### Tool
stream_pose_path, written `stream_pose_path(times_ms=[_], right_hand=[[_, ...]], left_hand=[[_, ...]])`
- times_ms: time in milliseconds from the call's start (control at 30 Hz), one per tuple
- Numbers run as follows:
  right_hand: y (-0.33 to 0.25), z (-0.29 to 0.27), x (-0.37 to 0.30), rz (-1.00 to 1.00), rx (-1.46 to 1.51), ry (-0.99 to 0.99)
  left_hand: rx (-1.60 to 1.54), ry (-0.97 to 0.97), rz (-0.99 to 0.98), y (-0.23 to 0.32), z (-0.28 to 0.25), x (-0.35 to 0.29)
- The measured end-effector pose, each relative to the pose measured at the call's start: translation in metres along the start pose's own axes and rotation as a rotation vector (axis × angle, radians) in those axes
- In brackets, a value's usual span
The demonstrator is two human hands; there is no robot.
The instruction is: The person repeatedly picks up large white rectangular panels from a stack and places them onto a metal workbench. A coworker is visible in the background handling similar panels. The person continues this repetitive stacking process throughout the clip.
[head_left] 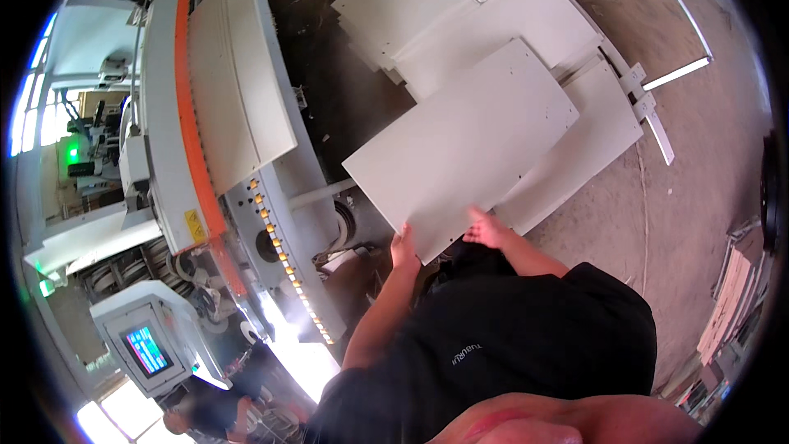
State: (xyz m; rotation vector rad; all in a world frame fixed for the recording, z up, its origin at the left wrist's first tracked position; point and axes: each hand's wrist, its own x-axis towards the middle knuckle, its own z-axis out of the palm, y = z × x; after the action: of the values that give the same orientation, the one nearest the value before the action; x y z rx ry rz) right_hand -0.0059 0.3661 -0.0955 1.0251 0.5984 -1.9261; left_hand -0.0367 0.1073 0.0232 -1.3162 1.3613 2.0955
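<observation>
A large white rectangular panel [468,136] with small drilled holes lies tilted in front of me, its near end close to my body. My left hand [403,248] grips the near left corner, thumb on the face and the other fingers partly hidden behind the edge. Beside the panel's near right edge is my right hand [488,230], its fingers apart and slightly blurred; whether it touches the edge I cannot tell. Under and beyond the panel sits a stack of similar white boards [501,20], with another white board [592,131] sticking out to the right.
Along my left runs a machine with an orange strip [187,107], a row of yellow rollers [275,242] and white panels [234,74] on it. A control screen [148,349] stands at lower left, near another person [209,411]. Narrow white strips [657,127] jut out beside the stack. Boards [731,296] are piled far right.
</observation>
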Motion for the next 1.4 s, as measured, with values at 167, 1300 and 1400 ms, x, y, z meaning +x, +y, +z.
stream_pose_path(times_ms=[167, 1300, 1400], right_hand=[[-0.080, -0.061, -0.008, -0.339, 0.205, 0.370], [0.197, 0.347, -0.003, -0.109, -1.493, -0.240], [0.223, 0.376, 0.009, -0.037, -1.742, -0.364]], left_hand=[[0.118, 0.198, 0.120, 0.008, -0.077, -0.066], [-0.655, 0.697, 0.511, -0.215, -0.487, -0.306], [-0.268, 0.662, -0.055, -0.279, -0.534, -0.327]])
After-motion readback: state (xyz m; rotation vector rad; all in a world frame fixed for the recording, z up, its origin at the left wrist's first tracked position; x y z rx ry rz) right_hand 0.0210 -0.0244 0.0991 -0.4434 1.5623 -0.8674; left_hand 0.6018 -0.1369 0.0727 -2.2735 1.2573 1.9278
